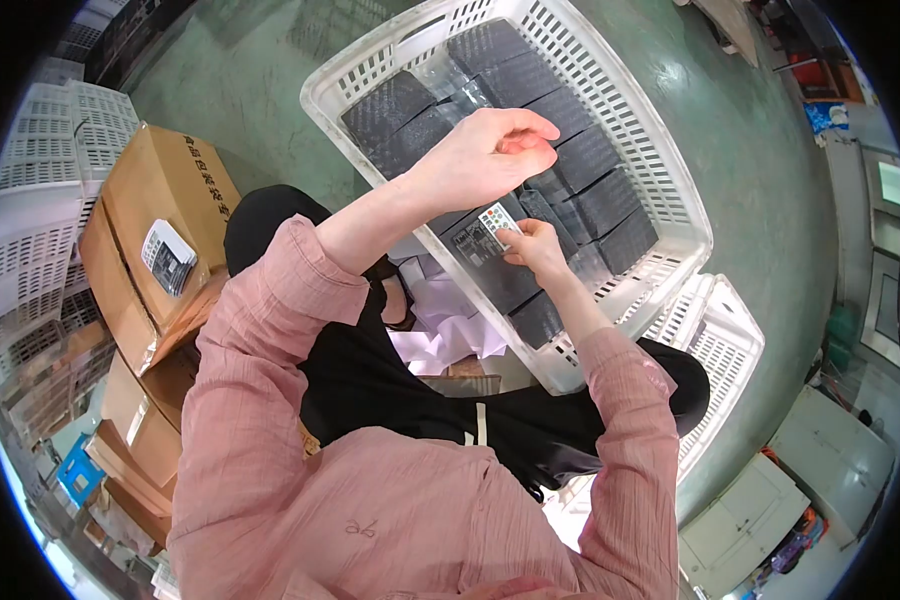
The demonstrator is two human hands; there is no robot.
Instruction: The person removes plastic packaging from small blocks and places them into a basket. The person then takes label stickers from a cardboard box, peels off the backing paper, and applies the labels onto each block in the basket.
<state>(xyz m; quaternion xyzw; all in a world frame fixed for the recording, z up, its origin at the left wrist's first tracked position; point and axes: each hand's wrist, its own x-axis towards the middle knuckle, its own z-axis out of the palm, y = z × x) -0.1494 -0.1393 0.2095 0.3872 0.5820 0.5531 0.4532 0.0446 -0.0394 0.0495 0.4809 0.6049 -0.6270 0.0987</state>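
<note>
A white plastic crate point(660, 160) stands in front of me, packed with several black boxes point(585, 155), some with clear plastic film on them. My right hand point(538, 250) is closed on the edge of a small white card point(497, 222) with coloured dots, holding it against or just over a black box with pale print point(480, 255). Higher up, above the boxes, my left hand point(500, 150) is half curled, with a gap between thumb and forefinger. Nothing shows in it, and its lower fingers are partly hidden.
At my left stands a cardboard box point(185, 185) with a stack of printed cards point(168, 258) on it. Stacked white crates point(40, 180) rise behind. Another white crate point(725, 350) touches my crate's near right corner. White paper point(450, 310) lies between my legs.
</note>
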